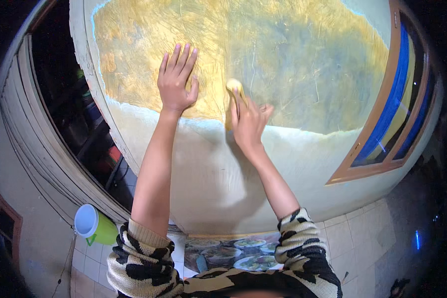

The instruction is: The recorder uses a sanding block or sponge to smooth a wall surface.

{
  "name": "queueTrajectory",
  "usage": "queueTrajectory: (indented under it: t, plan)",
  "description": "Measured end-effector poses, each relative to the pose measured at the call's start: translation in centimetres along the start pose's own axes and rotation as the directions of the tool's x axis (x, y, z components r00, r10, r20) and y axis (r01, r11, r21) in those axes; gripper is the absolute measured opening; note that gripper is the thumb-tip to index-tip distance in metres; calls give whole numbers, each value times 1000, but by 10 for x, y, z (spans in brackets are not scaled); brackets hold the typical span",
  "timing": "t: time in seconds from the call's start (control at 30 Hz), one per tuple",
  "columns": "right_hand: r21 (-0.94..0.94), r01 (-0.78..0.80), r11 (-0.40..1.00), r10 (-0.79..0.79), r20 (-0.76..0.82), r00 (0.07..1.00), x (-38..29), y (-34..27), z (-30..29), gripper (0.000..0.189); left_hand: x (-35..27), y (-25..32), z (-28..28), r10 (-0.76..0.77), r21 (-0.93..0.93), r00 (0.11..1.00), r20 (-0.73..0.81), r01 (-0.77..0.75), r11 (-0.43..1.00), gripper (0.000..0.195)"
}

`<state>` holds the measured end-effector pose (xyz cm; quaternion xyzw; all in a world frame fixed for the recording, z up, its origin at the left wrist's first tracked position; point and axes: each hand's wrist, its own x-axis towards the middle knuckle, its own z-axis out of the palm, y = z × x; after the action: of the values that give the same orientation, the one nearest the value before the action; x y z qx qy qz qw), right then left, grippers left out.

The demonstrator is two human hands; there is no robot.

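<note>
A wall point(216, 164) with a large mottled yellow and grey-blue patch point(301, 67) of wet-looking coating stands before me; its lower part is pale. My left hand point(177, 82) lies with spread fingers flat on the yellow area and holds nothing. To its right, my right hand point(247, 119) grips a small pale yellow tool or pad point(234, 85), its rounded end against the wall near a vertical line in the patch. What kind of tool it is cannot be told; the fingers cover part of it.
A brown-framed window point(380, 164) with blue behind the glass is at the right. A dark doorway opens at the left. On the tiled floor stands a green bucket point(106, 227) with a pale opening; a sheet printed with food pictures point(212, 253) lies below me. Cables run down the left wall.
</note>
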<state>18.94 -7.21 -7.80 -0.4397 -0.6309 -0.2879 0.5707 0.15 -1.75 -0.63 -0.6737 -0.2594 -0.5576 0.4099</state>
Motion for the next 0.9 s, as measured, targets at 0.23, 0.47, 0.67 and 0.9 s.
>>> queueTrajectory:
  t: [0.23, 0.47, 0.67, 0.9]
  plan:
    - [-57, 61, 997, -68, -147, 987, 47, 5, 13, 32, -1, 0, 1, 1, 4, 1000, 3, -1, 1000, 61]
    - [-44, 88, 995, -94, -166, 982, 68, -12, 13, 30, -1, 1, 1, 4, 30, 1000, 1, -4, 1000, 67]
    - [-103, 61, 993, -54, 69, 996, 38, -12, -6, 29, -1, -1, -1, 1, 13, 1000, -4, -1, 1000, 67]
    - [-105, 40, 994, -45, -48, 998, 73, -22, -1, 28, -2, -4, -2, -28, 23, 999, 21, 28, 999, 67]
